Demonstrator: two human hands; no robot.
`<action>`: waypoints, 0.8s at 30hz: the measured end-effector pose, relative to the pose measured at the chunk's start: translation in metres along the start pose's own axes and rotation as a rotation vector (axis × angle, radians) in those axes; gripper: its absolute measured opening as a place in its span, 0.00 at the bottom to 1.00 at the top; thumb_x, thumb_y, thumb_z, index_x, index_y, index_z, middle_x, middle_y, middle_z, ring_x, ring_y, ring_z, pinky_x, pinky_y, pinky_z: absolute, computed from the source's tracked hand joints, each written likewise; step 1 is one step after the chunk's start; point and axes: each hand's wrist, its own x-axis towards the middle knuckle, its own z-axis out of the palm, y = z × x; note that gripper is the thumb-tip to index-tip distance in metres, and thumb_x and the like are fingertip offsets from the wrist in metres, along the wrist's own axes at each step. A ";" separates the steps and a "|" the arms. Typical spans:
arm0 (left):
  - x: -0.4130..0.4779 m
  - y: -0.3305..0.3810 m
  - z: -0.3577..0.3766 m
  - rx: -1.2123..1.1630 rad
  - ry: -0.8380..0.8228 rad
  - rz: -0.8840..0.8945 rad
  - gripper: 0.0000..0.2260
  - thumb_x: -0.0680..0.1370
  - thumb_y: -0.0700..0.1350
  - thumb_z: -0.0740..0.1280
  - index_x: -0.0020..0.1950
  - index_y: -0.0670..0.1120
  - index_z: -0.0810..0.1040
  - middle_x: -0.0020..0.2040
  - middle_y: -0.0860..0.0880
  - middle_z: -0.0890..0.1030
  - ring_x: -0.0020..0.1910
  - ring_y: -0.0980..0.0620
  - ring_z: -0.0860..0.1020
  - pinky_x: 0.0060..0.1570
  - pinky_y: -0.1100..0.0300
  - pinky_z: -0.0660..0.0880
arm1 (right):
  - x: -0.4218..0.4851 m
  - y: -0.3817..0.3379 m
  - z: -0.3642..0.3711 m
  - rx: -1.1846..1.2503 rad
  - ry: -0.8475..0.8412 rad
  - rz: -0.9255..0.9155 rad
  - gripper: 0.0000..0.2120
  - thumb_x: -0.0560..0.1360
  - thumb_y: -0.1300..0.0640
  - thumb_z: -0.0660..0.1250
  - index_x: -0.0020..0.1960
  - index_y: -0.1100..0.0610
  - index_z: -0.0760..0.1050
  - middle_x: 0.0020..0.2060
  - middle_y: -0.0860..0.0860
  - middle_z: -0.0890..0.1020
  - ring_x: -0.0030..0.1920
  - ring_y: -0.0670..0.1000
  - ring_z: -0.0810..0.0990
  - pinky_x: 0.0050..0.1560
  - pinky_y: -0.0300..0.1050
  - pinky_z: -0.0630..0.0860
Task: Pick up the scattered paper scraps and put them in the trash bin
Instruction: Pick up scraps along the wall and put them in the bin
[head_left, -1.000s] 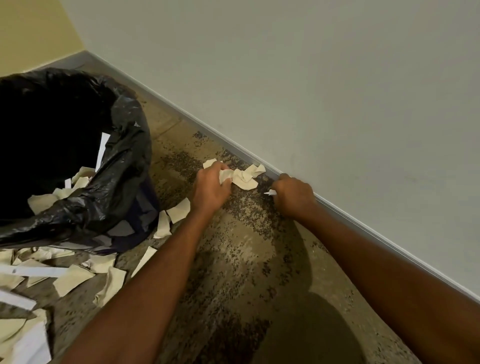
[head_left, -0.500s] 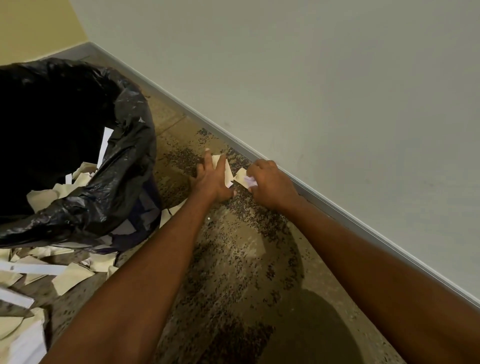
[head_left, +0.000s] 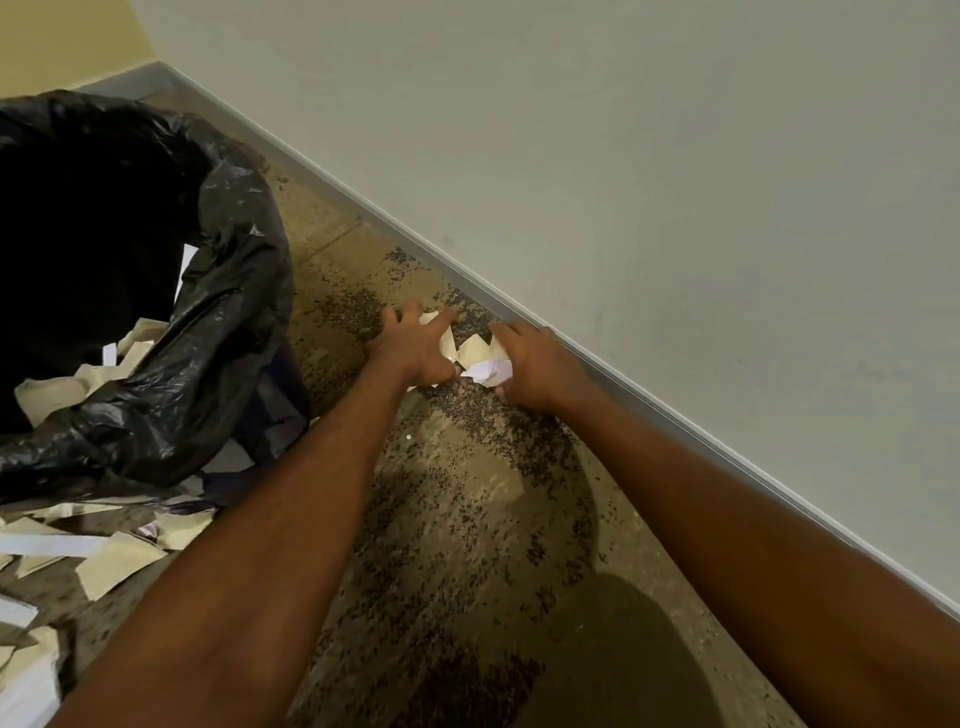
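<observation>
Task status: partly done.

1. Loose scraps (head_left: 114, 566): cream and white pieces lie overlapping on the floor (head_left: 467, 519) at far left, around the base of the bin. None of these is collected yet. They run past the frame edge, so the full amount cannot be told.

2. Bin (head_left: 234, 322): it stands at left, with a black liner folded out over the rim. Binned scraps (head_left: 49, 392) show inside on the near side. That share of the task is done.

3. Left hand (head_left: 415, 348): it is down on the floor, right of the bin. Its fingers (head_left: 441, 323) are spread wide and fairly straight, pressing on the left edge of the pile.

4. Pile (head_left: 475, 353): a small bunch of cream and white pieces sits on the floor between the two hands, just beside the baseboard (head_left: 675, 415).

5. Right hand (head_left: 540, 364): its fingers (head_left: 501, 330) are curled round the right side of the pile and hold a crumpled white piece.

Judgement: the step in hand is gathering the pile. What appears left is lifting it, carrying it left to the bin, and then clearing the loose scraps at the bin base.
</observation>
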 end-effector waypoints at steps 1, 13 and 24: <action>0.002 0.000 -0.001 0.009 -0.016 0.005 0.41 0.76 0.58 0.74 0.84 0.65 0.56 0.84 0.43 0.52 0.80 0.34 0.51 0.73 0.31 0.67 | 0.001 -0.001 0.001 0.000 0.003 0.007 0.45 0.74 0.51 0.79 0.84 0.53 0.59 0.79 0.56 0.68 0.74 0.63 0.69 0.69 0.61 0.74; -0.015 0.012 0.010 0.061 0.139 0.013 0.36 0.74 0.55 0.76 0.79 0.55 0.65 0.80 0.42 0.62 0.79 0.37 0.58 0.64 0.37 0.75 | 0.005 -0.031 0.023 -0.095 -0.013 0.008 0.47 0.72 0.43 0.79 0.83 0.46 0.57 0.76 0.62 0.62 0.76 0.66 0.63 0.61 0.66 0.80; -0.035 0.013 0.021 -0.076 0.212 0.064 0.29 0.70 0.49 0.78 0.66 0.50 0.69 0.70 0.42 0.66 0.69 0.39 0.66 0.50 0.47 0.76 | -0.010 -0.039 0.029 0.069 0.000 0.016 0.40 0.71 0.40 0.76 0.76 0.52 0.63 0.70 0.58 0.66 0.72 0.63 0.64 0.59 0.62 0.77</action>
